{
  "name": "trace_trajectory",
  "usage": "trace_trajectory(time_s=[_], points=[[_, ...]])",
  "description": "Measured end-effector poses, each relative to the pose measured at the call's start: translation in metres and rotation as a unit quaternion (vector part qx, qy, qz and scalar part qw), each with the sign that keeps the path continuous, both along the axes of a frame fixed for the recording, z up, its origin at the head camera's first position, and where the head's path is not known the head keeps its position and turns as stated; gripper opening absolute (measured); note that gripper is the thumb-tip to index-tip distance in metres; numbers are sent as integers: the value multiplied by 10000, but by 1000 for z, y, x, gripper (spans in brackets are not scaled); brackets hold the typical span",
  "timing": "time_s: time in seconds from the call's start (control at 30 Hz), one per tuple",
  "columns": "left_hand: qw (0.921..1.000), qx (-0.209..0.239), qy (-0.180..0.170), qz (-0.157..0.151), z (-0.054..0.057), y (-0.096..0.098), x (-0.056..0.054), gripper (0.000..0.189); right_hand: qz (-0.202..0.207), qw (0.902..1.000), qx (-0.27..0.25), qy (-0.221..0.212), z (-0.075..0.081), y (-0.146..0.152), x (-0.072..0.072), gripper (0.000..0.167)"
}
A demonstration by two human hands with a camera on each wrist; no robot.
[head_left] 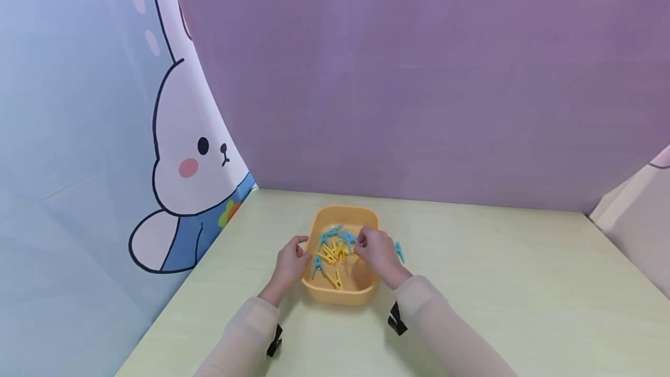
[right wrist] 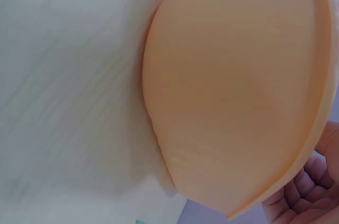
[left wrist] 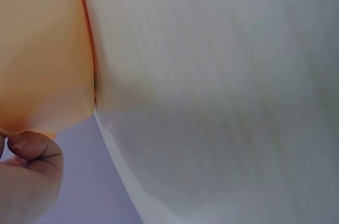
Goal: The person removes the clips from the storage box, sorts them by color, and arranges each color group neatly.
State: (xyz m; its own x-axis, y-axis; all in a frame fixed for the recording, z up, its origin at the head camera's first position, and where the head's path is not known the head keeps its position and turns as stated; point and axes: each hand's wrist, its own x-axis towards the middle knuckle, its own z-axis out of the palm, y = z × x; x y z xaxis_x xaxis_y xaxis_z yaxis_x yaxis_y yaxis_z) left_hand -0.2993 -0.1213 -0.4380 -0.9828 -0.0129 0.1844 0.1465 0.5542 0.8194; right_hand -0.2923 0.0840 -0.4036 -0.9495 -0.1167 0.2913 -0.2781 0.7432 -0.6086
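Bare tabletop (head_left: pixel 523 272) spreads right beyond a lone blue clip (head_left: pixel 399 249). Smooth, round-cornered, the orange basin (head_left: pixel 340 297) holds slim two-legged clips (head_left: pixel 317 262) — blue and yellow. Left hand (head_left: pixel 290 262) pinches its rim; right hand (head_left: pixel 378 252) curls above — whether gripping anything, I cannot tell.

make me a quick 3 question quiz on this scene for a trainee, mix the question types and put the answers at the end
1. Fill the gap: the pegs in the tub are blue and ____.
2. Where is the right hand in the head view?
A) left of the tub
B) over the tub
C) out of the picture
3. True or false: every peg lies inside the tub.

Key:
1. Yellow.
2. B.
3. False: one blue peg lies on the table, right of the tub.
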Motion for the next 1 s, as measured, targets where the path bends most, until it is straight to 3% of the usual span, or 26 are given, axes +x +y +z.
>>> trace_trajectory(time_s=[0.3, 1.0], points=[[10000, 11, 0, 1, 0, 0, -1, 38, -75, 9994, 108, 331, -1, 5, -1, 9], [9998, 32, 137, -113, -1, -1, 0, 38, -122, 9995, -238, 187, 4, 18, -2, 6]])
